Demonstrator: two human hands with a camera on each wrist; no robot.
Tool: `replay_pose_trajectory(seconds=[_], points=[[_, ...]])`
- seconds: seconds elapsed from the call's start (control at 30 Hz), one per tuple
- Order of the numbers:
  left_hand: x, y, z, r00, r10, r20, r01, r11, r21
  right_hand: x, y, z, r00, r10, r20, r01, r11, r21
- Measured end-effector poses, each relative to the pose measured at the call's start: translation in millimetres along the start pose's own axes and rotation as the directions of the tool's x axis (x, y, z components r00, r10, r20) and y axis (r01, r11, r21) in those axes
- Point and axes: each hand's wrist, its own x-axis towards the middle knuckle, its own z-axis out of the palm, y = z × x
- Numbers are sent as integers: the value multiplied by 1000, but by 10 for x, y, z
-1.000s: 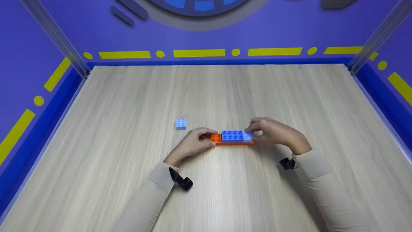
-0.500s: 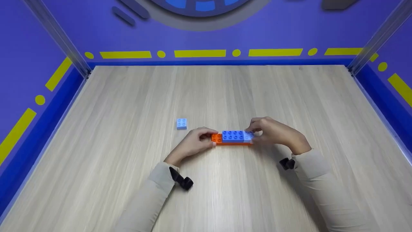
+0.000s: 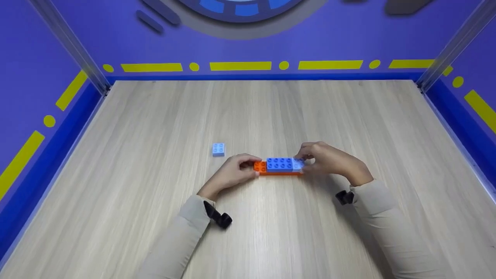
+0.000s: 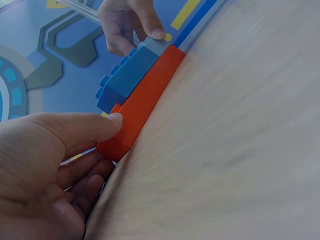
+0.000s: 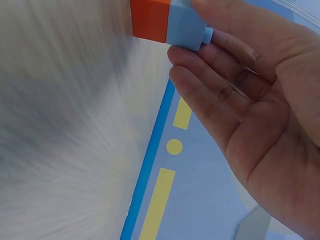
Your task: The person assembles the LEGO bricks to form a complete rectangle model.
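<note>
A row of orange toy building bricks (image 3: 260, 166) lies on the table, with a faint seam along its side in the left wrist view. On top sit a blue eight-stud brick (image 3: 279, 165) and, right of it, a light blue brick (image 5: 185, 26) flush with the orange end. My left hand (image 3: 231, 170) pinches the bare left end of the orange row between thumb and fingers. At the other end my right hand (image 3: 329, 161) pinches the light blue brick, its fingers hiding part of it. Left of the row, apart from both hands, stands a loose light blue four-stud brick (image 3: 218, 149).
The wood-grain table (image 3: 155, 128) has purple-blue panels (image 3: 248, 50) with yellow markings along its back and sides. Metal posts (image 3: 73, 46) stand at the back corners. A black wrist camera (image 3: 223, 220) juts from the left sleeve.
</note>
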Motion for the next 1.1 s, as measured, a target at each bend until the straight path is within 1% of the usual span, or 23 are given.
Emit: replay_pose_trajectory(seconds=[0.27,0.47,0.63,0.77,0.9,1.0,1.1], points=[[-6,56,-23,999,-35,26,35,999,5,-11,9,-9,1000,6,-7,-6,1000,17],[-23,103,-55,999,-6,43,5,1000,10,-19,20,-5,1000,-18,-10,18,999,29],[-45,137,-107,999,15,46,-16,1000,25,-12,31,4,1000,-19,-10,19,999,28],[-64,168,-174,999,40,24,-42,996,75,-11,35,9,1000,-14,-6,15,1000,27],[-79,196,-256,997,77,-17,-74,989,126,-9,23,8,1000,7,-3,-7,999,31],[-83,196,-327,992,114,-54,-104,980,171,-12,21,9,1000,18,-7,-18,999,31],[-89,181,-406,986,139,-95,-116,969,216,-21,25,11,1000,16,-10,-16,999,31]])
